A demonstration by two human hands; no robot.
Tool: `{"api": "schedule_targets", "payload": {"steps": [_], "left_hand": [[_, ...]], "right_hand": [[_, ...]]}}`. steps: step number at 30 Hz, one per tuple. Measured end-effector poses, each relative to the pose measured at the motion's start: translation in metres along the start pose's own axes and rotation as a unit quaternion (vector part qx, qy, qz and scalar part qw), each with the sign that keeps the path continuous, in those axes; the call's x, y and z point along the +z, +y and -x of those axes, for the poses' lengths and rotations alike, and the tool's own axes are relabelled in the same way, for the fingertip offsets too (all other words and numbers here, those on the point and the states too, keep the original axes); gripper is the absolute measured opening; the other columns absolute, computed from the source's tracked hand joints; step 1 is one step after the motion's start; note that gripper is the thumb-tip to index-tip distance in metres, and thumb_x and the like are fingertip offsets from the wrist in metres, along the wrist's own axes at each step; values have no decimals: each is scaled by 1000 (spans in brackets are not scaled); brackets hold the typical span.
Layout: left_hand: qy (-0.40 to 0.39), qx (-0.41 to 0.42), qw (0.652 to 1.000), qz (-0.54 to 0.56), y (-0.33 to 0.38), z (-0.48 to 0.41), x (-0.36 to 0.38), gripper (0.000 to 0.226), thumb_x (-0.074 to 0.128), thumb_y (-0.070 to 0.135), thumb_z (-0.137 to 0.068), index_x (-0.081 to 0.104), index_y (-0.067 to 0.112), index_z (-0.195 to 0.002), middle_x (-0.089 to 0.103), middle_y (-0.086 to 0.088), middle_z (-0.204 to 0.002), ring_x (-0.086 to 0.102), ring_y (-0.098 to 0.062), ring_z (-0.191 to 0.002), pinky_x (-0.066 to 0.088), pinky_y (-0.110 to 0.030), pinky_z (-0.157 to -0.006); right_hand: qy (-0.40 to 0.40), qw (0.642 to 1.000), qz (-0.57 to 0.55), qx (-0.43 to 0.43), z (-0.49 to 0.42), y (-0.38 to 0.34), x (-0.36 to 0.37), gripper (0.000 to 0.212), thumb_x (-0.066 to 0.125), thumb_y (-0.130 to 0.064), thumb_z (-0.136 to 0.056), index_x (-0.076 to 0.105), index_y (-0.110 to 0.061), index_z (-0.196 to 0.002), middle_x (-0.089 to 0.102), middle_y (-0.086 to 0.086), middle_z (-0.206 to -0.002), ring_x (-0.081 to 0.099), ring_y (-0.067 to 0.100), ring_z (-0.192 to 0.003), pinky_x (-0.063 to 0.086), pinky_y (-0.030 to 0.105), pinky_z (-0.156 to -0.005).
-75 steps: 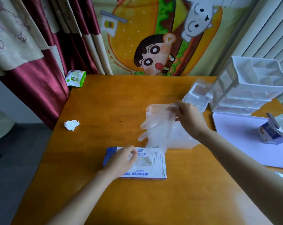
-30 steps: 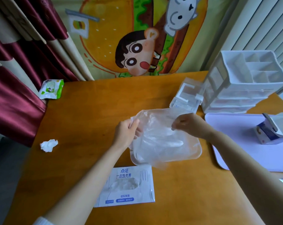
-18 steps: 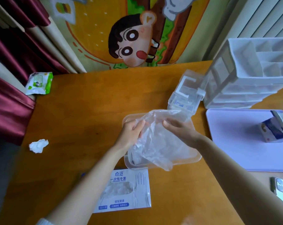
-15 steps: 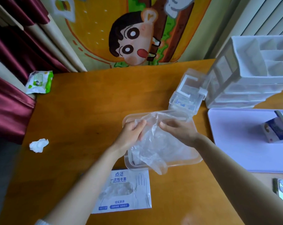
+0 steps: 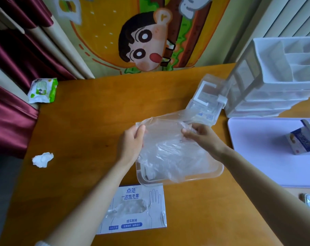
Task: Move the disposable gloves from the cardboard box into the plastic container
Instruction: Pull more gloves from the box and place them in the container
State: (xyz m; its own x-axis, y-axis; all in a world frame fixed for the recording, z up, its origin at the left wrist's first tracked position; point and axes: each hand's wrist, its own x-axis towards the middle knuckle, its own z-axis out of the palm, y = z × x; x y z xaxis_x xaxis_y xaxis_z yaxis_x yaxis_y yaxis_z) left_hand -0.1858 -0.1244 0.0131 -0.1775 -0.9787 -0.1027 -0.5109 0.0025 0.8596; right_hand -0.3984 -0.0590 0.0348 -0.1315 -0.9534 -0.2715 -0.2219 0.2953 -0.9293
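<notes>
Two bare hands in shot, the left hand and the right hand, with both forearms uncovered right back from the wrists. Far behind the left hand, at the frame's bottom edge, a sliver of white sleeve shows.

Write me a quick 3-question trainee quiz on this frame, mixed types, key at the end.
1. True or false: the cardboard box lies farther from the person than the plastic container.
2. Which lies nearest the left edge of the table? A) crumpled tissue B) phone C) small carton
3. What do the left hand and right hand both pinch?
Key: 1 false, the box lies nearer the person. 2 A. 3 The clear gloves, held over the container.
</notes>
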Motion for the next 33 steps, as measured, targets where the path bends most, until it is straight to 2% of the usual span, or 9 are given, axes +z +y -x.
{"api": "schedule_targets", "payload": {"steps": [4, 7, 12, 16, 19, 22, 26, 29, 33], "left_hand": [[39, 62, 978, -196, 0, 3, 5, 25, 44, 26, -101, 47, 16, -78, 42, 7, -54, 40, -16, -47, 26, -31, -44], [41, 64, 941, -331, 5, 10, 5, 12, 42, 23, -102, 48, 15, -96, 51, 3, -74, 44, -17, -52, 30, -27, -46], [4, 185, 943, -276, 3, 13, 20, 25, 60, -12, -80, 49, 10, -87, 51, -5, -88, 47, -20, -56, 39, -32, -36], [-194, 176, 903, -340, 0, 15, 43, 21, 47, 3, -96, 52, 13, -115, 48, 0, -114, 56, -18, -87, 52, -35, -72], [-326, 114, 828, -442, -8, 14, 58, 37, 35, 20, -103, 38, 12, -139, 32, -12, -145, 37, -30, -129, 32, -42, -106], [-406, 44, 769, -491, -21, 13, 71, 56, 37, 23, -102, 13, 16, -152, -1, -15, -159, 6, -40, -144, 12, -48, -116], [-410, 33, 738, -535, -32, 11, 85, 72, 43, 20, -98, -3, 16, -153, -14, -17, -157, -1, -44, -143, 13, -55, -115], [-394, 38, 734, -552, -36, 11, 87, 74, 46, 21, -96, -2, 16, -152, -10, -17, -156, 7, -42, -142, 24, -56, -110], [-380, 43, 738, -556, -39, 13, 87, 80, 53, 20, -94, -2, 19, -152, -14, -15, -157, 4, -40, -143, 26, -55, -109]], "right_hand": [[76, 995, 68, 14, -3, 9, -7, 30, 59, -20, -92, 58, -1, -69, 61, 3, -61, 57, 10, -56, 48, 24, -62], [82, 967, 237, 38, -6, 22, -5, 24, 58, -21, -91, 56, -12, -68, 62, 3, -66, 60, 21, -65, 49, 38, -65], [48, 871, 489, -29, -16, 40, 10, 27, 50, -34, -97, 56, -8, -97, 57, 6, -91, 58, 28, -79, 42, 34, -61], [-4, 840, 543, -10, -26, 54, 21, 31, 43, -34, -100, 51, -7, -113, 62, 13, -101, 60, 32, -89, 41, 35, -60], [-17, 827, 562, 23, -30, 60, 24, 32, 40, -33, -101, 50, -6, -116, 63, 14, -103, 59, 31, -92, 36, 32, -61], [-18, 814, 576, 72, -28, 61, 26, 30, 42, -22, -100, 40, -3, -124, 62, 12, -108, 61, 29, -93, 42, 32, -64], [60, 742, 650, -150, -22, 58, 31, 42, 66, 3, -66, 58, -6, -107, 58, 7, -94, 56, 25, -83, 48, 31, -68], [4, 797, 527, -295, -21, 55, 42, 39, 64, 13, -56, 63, -8, -90, 61, 6, -83, 60, 25, -70, 47, 28, -51], [-147, 844, 505, -111, -26, 65, 49, 46, 63, -14, -88, 42, -9, -129, 45, 7, -128, 56, 26, -108, 48, 33, -76]]}}
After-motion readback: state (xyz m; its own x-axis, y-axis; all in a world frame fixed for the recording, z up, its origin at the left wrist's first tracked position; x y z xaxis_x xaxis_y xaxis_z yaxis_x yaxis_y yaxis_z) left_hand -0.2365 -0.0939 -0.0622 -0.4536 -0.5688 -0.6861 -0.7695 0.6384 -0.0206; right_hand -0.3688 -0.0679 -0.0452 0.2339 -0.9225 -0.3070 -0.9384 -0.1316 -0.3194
